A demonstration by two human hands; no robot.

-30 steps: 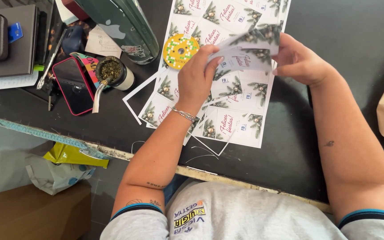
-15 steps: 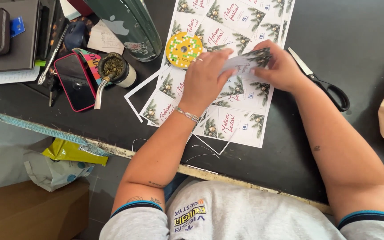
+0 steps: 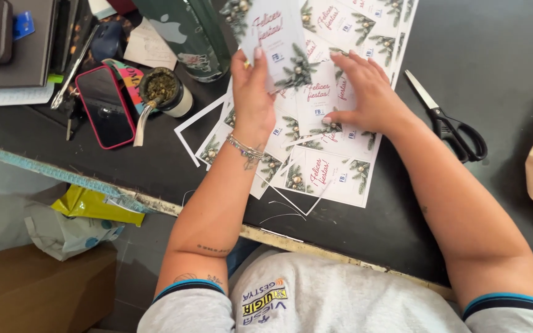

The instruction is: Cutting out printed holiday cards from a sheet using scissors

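— What printed pieces are there?
— A white cut card [image 3: 277,38] with pine sprigs, pinched in the left hand [image 3: 251,92]. Beneath both hands lies a sheet of matching labels [image 3: 334,176].
— Any screens?
— A dark phone [image 3: 105,106] in a red case, well left of the grip.

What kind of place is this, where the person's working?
Probably a cluttered craft or office work table, not a factory line: printed holiday cards lie spread on a dark tabletop, black-handled scissors sit beside them, and a phone in a red case rests nearby.
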